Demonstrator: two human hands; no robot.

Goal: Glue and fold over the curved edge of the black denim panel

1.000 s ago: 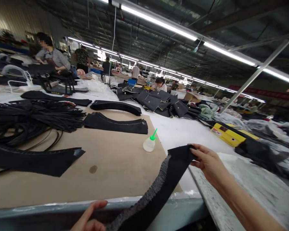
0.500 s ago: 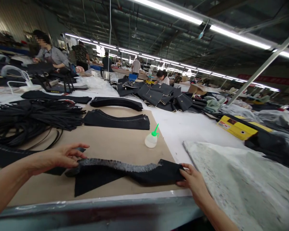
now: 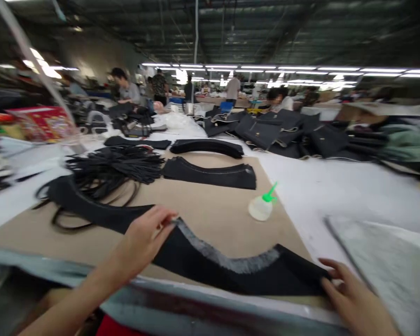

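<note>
A black fabric piece (image 3: pixel 231 280) with a curved, greyish snipped edge lies at the front of the table. My left hand (image 3: pixel 143 240) pinches its upper left corner between thumb and fingers. At the far right end, my right hand (image 3: pixel 353 294) holds the fabric's tip, fingers above and thumb at the near side. Behind my left hand, another curved black piece (image 3: pixel 98 210) stretches to the left; where the two meet is hidden by the hand. A squeeze bottle with a green nozzle (image 3: pixel 261 208) stands beyond the held fabric.
Brown board (image 3: pixel 203 210) covers part of the white table. On it lie stacked curved black pieces (image 3: pixel 210 173) and a bundle of black strips (image 3: pixel 115 163). Dark fabric panels (image 3: pixel 266 130) are heaped behind. A pale sheet (image 3: pixel 378 252) lies at right. Several people work farther back.
The view has swung left, so things appear farther right. The held fabric, folded or twisted before, now lies flatter with its curved edge spread. Both hands stay on it.
</note>
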